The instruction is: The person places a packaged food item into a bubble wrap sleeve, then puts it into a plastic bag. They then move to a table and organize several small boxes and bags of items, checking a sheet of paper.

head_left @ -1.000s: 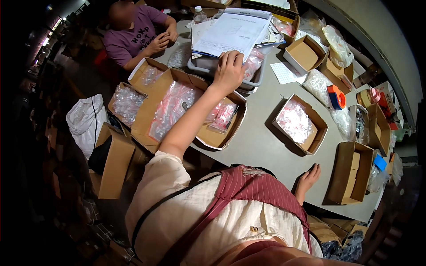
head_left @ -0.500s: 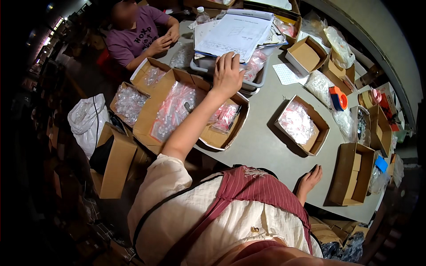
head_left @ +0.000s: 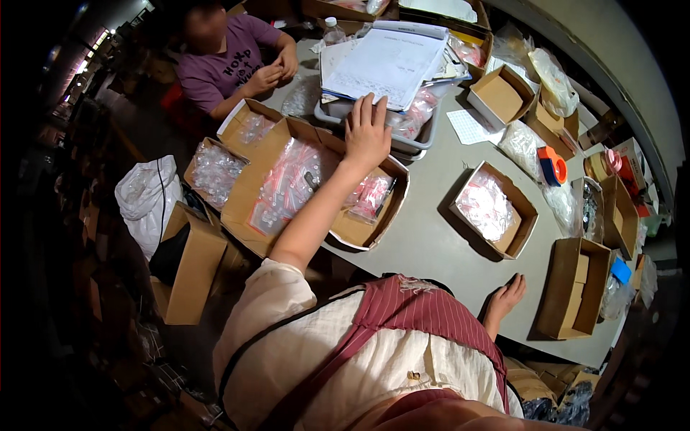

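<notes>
My left hand [head_left: 369,136] is stretched forward with its fingers extended, at the near edge of a stack of papers [head_left: 392,61] on a grey plastic basket [head_left: 429,136]. Whether the fingertips press on the papers or the basket rim I cannot tell. Under my left forearm lie cardboard trays [head_left: 241,197] with small clear zip bags [head_left: 291,179] and a pink-and-clear bundle of bags [head_left: 372,195]. My right hand [head_left: 506,298] rests at the table's near edge, fingers extended, holding nothing visible. Beyond it stands an open carton [head_left: 528,233] of clear bags [head_left: 485,205].
A co-worker in a purple shirt [head_left: 237,61] sits at the far left, hands together. Empty cardboard boxes [head_left: 575,287], a blue-and-orange tape roll [head_left: 552,167] and plastic bags [head_left: 521,149] line the right side. A white sack [head_left: 147,197] and a tall carton [head_left: 190,266] stand at the left.
The whole view has shifted slightly, with things sitting a little lower and to the right. My left hand has drawn back slightly from the papers; my right hand stays at the table edge.
</notes>
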`<state>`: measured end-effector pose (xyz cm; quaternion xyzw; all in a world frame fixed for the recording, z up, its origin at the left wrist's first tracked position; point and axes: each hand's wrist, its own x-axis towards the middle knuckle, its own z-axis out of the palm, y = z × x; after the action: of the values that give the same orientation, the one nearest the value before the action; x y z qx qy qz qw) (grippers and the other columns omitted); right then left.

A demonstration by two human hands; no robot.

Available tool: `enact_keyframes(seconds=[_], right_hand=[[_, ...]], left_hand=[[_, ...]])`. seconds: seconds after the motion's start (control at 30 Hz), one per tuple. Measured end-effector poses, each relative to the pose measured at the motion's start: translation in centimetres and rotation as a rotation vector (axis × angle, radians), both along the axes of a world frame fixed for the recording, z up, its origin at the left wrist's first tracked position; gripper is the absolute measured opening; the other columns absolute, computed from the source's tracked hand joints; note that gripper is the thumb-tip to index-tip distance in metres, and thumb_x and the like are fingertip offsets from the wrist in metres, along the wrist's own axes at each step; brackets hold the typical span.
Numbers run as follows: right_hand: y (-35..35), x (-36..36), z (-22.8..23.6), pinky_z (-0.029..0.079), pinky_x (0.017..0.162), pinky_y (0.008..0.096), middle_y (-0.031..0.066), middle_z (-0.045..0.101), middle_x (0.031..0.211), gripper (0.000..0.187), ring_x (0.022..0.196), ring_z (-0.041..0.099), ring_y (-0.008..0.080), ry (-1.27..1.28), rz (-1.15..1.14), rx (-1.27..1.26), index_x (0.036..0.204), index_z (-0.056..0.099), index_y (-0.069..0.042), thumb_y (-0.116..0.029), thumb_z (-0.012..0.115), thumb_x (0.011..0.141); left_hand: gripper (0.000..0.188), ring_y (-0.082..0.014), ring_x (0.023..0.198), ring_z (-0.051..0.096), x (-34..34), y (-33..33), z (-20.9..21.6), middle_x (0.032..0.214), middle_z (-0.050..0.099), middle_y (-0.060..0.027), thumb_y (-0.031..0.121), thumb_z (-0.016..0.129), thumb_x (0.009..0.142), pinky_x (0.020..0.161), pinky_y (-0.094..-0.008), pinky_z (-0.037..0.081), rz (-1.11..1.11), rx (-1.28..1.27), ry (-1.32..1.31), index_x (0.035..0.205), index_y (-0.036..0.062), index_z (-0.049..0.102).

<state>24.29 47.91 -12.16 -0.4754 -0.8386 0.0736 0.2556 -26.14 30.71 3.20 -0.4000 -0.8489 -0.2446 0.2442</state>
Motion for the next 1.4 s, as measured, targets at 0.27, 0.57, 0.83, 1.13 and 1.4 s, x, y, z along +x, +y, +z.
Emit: enact_keyframes(seconds=[0.27, 0.57, 0.83, 1.13, 1.4], right_hand=[[0.1, 0.5, -0.1, 0.03, 0.115, 0.051, 0.023, 0.042, 0.148, 0.058, 0.137, 0.037, 0.0425, -0.007, 0.004, -0.015, 0.143, 0.045, 0.002, 0.002, 0.048, 0.085], [0.3, 0.3, -0.4, 0.03, 0.115, 0.0509, 0.0234, 0.042, 0.148, 0.059, 0.137, 0.036, 0.0428, -0.014, 0.01, -0.001, 0.143, 0.045, 0.002, 0.003, 0.046, 0.084], [0.2, 0.5, -0.8, 0.031, 0.115, 0.0509, 0.0224, 0.043, 0.148, 0.059, 0.137, 0.037, 0.0418, -0.032, -0.024, 0.017, 0.143, 0.045, 0.002, 0.004, 0.046, 0.084], [-0.1, 0.1, 0.1, 0.032, 0.114, 0.0505, 0.0221, 0.044, 0.147, 0.058, 0.136, 0.039, 0.0418, -0.03, 0.002, 0.033, 0.143, 0.046, 0.001, 0.004, 0.048, 0.085], [0.4, 0.4, -0.5, 0.031, 0.114, 0.0512, 0.024, 0.044, 0.147, 0.057, 0.135, 0.039, 0.0433, -0.006, 0.009, 0.024, 0.141, 0.048, 0.001, 0.001, 0.05, 0.085]], left_hand=[[0.066, -0.0424, 0.14, 0.031, -0.4, 0.2, -2.7, 0.152, 0.033, -0.0242, 0.021, 0.061, 0.092, 0.111, -0.0556, 0.034, -0.049, 0.062, 0.11, 0.151, 0.0049, 0.036], [0.062, -0.0409, 0.141, 0.033, -1.3, 0.2, -4.6, 0.155, 0.034, -0.022, 0.024, 0.056, 0.096, 0.112, -0.0535, 0.031, -0.051, 0.14, 0.137, 0.153, 0.0072, 0.037], [0.06, -0.0409, 0.142, 0.034, -1.4, 0.3, -4.9, 0.156, 0.035, -0.0213, 0.025, 0.053, 0.097, 0.112, -0.0533, 0.03, -0.069, 0.181, 0.12, 0.153, 0.0073, 0.038], [0.059, -0.0402, 0.142, 0.035, -1.0, -0.2, -4.9, 0.156, 0.036, -0.0205, 0.024, 0.051, 0.097, 0.113, -0.0521, 0.028, -0.063, 0.205, 0.133, 0.152, 0.0061, 0.039], [0.047, -0.04, 0.126, 0.045, -1.1, 0.9, -3.3, 0.139, 0.049, -0.0175, 0.015, 0.058, 0.089, 0.106, -0.0516, 0.036, -0.057, 0.278, 0.052, 0.136, 0.0109, 0.056]])
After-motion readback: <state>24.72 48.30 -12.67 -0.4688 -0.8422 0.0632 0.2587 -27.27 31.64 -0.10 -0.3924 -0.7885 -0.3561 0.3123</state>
